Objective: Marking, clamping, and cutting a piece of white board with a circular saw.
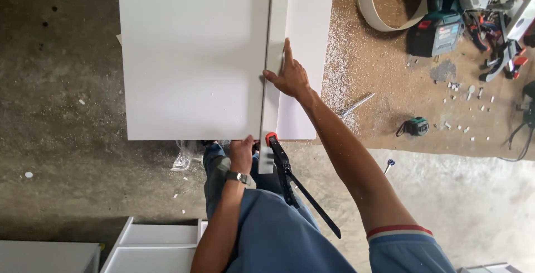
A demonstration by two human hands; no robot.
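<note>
Evidently the step is lining up a white strip point(274, 83) along the panel point(192, 55) edge. Right hand point(287, 76) lies open, fingers flat on the strip, gripping nothing. Left hand point(242, 155) curls around the strip's near end beside the clamp point(281, 164). Tightening next would need both edges flush

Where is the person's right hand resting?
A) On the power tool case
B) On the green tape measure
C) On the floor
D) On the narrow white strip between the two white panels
D: the right hand lies flat on the narrow white strip, fingers pointing away along it.
</note>
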